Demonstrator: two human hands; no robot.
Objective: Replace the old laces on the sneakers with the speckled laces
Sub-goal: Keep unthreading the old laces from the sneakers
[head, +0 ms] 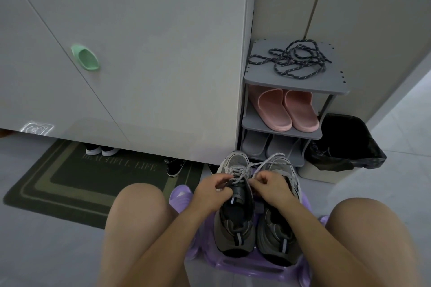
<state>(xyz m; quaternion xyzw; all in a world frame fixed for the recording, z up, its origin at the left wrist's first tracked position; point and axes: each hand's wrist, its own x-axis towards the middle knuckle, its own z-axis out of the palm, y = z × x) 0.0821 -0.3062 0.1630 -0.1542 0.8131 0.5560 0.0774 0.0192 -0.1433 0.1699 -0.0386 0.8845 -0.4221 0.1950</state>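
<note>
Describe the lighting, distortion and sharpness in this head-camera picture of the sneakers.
Head view: dim, flat, cool light; the wide-angle lens bows the cabinet edges and stretches the knees; left hand and right hand pinching the old laces are fairly sharp; the doormat lettering is soft; floor at right is brighter.

This is a home, the part where shoes are kept. A little grey shoe rack [296, 87] stands in the corner with pink slippers [289, 109] and grey slippers [256, 144] on its shelves. A dark door mat [70, 184] lies on the floor, and more shoes [101, 150] peek out under a big white cupboard [140, 53].
</note>
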